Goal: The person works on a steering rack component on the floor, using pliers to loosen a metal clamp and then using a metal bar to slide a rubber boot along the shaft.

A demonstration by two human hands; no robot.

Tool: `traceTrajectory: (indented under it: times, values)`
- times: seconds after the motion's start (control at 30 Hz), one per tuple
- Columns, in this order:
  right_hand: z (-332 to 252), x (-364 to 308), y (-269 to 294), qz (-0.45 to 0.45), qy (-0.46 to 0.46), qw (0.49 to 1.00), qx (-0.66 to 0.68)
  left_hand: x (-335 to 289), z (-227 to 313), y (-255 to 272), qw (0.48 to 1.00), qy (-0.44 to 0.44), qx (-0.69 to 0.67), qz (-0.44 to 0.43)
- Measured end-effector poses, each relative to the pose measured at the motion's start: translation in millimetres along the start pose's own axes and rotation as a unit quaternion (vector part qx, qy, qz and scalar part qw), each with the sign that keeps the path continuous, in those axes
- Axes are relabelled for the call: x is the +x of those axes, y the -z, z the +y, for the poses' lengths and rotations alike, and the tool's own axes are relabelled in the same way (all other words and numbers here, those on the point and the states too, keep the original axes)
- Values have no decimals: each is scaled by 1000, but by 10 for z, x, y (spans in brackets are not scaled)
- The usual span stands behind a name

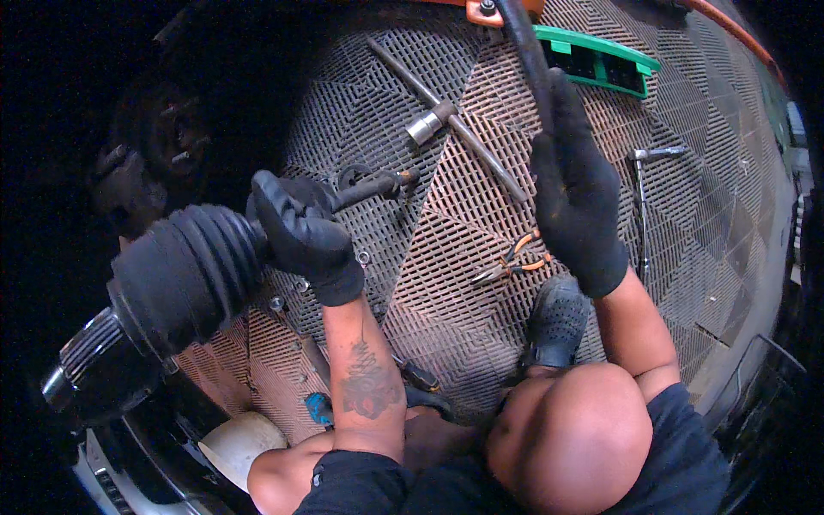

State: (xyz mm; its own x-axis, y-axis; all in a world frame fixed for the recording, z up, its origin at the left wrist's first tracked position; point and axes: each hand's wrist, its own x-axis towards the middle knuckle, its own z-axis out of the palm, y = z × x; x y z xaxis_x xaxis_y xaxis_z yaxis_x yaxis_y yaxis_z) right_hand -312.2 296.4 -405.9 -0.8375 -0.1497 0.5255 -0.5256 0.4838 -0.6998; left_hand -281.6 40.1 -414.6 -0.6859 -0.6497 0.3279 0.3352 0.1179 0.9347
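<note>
My left hand (305, 232), in a black glove, is wrapped around the shaft of a drive axle. The axle's ribbed black rubber boot (189, 275) lies just left of the hand, with a shiny splined end (90, 348) beyond it at the lower left. On the other side of my fist a thin dark rod (378, 186) sticks out; its link to the axle is hidden. My right hand (579, 193), also gloved, is held up with its fingers stretched out straight, alongside a curved black hose or bar (525, 64). Its palm side is partly hidden.
On the grated floor lie a T-bar with a chrome socket (427, 126), orange-handled pliers (511, 263) and a long ratchet (642, 197). A green tray (601, 60) sits at the far side, near an orange part (485, 12). Several nuts, including one nut (363, 257), lie below my left hand.
</note>
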Motion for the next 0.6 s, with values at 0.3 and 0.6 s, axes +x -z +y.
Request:
traceTrajectory:
  times: [0.3,0.6]
  values:
    - [1157,-1000,450,-178,-365,896,-178,301,100,10,956,92,-110,-255]
    - [1506,-1630,601,-191,-298,904,-240,612,-23,137,904,190,-268,-275]
